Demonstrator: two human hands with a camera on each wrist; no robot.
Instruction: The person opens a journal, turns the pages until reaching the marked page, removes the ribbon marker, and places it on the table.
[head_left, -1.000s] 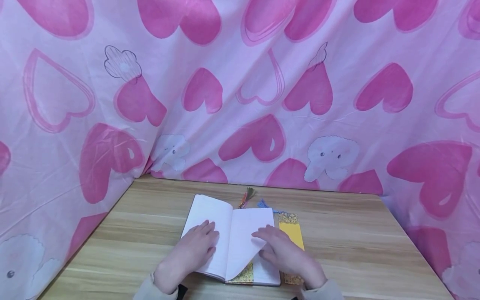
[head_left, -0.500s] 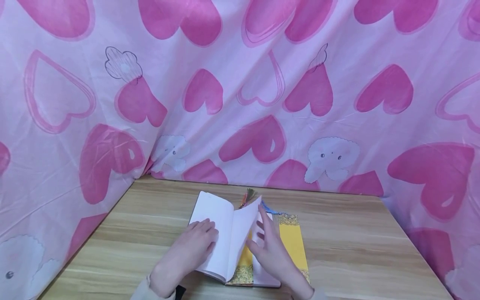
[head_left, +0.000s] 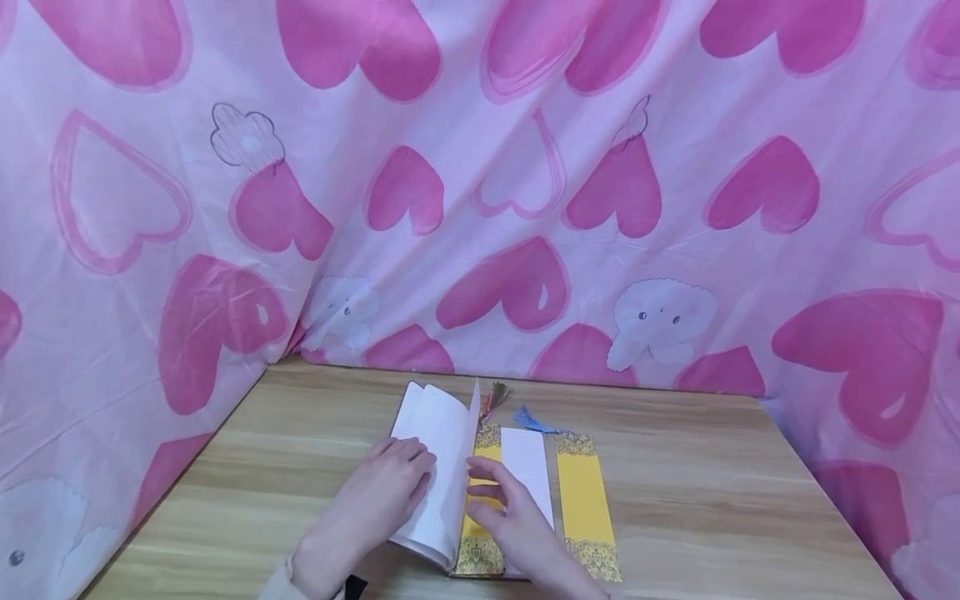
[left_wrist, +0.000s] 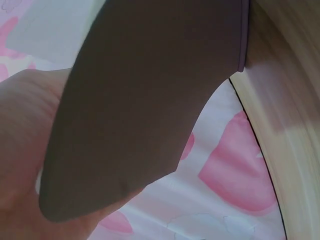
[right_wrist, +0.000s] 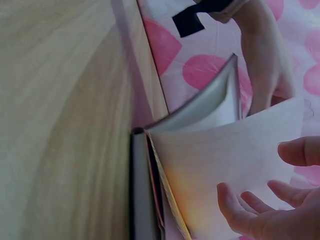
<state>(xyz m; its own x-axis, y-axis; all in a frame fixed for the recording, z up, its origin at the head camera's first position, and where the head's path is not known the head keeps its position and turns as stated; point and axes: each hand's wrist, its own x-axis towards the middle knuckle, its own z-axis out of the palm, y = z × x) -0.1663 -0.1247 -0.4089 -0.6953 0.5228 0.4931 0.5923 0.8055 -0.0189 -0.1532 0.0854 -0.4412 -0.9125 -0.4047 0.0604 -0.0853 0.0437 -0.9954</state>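
Note:
In the head view a notebook with blank white pages [head_left: 442, 467] lies spread, its left half raised at a tilt. The left hand [head_left: 393, 479] rests on the left pages; its dark outer cover [left_wrist: 130, 110] fills much of the left wrist view and hides most fingers there. At the gutter the right hand [head_left: 510, 517] has its fingers apart and bent, near a single upright page [right_wrist: 230, 165]. Under that page, beside the gutter, lies a yellow bookmark [head_left: 480, 554] with patterned ends and a multicoloured tassel [head_left: 495, 398]. White paper [head_left: 528, 462] shows to its right.
A second yellow bookmark [head_left: 585, 500] with a blue tassel [head_left: 532, 419] lies on the wooden table [head_left: 697, 483], right of the notebook. Pink heart-patterned cloth [head_left: 510, 200] hangs around the back and sides.
The right hand has moved left, swinging the page from nearly flat on the right to upright at the gutter. More of the bookmark inside now shows. The left hand stays on the left pages.

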